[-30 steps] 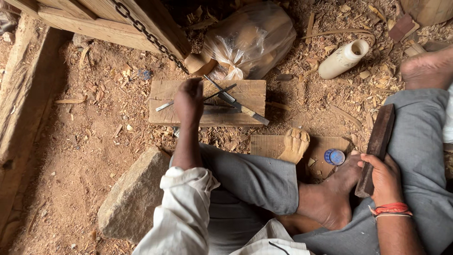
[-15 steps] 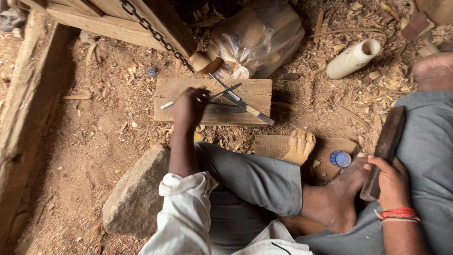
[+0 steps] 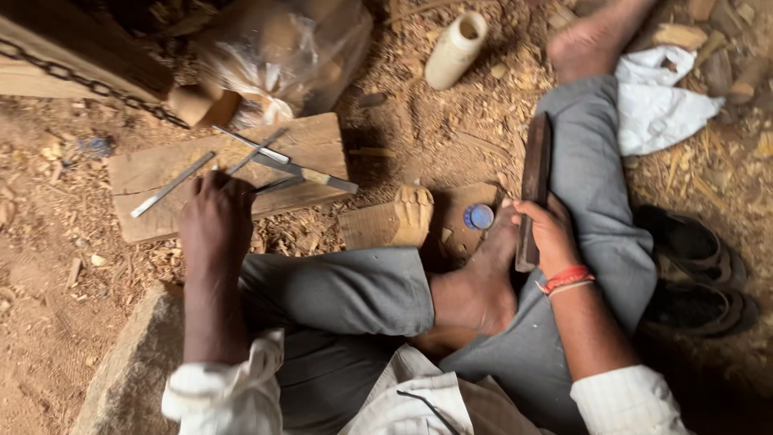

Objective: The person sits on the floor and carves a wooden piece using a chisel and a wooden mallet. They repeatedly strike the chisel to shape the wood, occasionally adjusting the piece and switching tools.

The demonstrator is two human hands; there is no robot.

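My left hand [image 3: 213, 221] rests on a flat wooden board [image 3: 318, 141] lying on the sawdust-covered ground, its fingers curled over a thin metal chisel [image 3: 278, 185]. Other chisels lie on the board: a long one [image 3: 173, 184] to the left and a wooden-handled one [image 3: 310, 173] to the right. My right hand [image 3: 551, 234] grips a dark wooden mallet [image 3: 534, 169] upright against my grey-trousered leg. A carved wooden piece [image 3: 390, 221] lies between my hands, by my bare foot [image 3: 479, 282].
Beside the foot lies a small blue cap [image 3: 479, 216]. A clear plastic bag [image 3: 282, 48] and a white cylinder [image 3: 455, 48] lie beyond the board. A white cloth [image 3: 660, 105], dark shoes [image 3: 692, 274], a stone [image 3: 129, 370] and a chained beam [image 3: 72, 64] surround me.
My left hand has drawn back toward the board's near edge and closed over a thin chisel. The view has shifted right. My right hand still holds the mallet.
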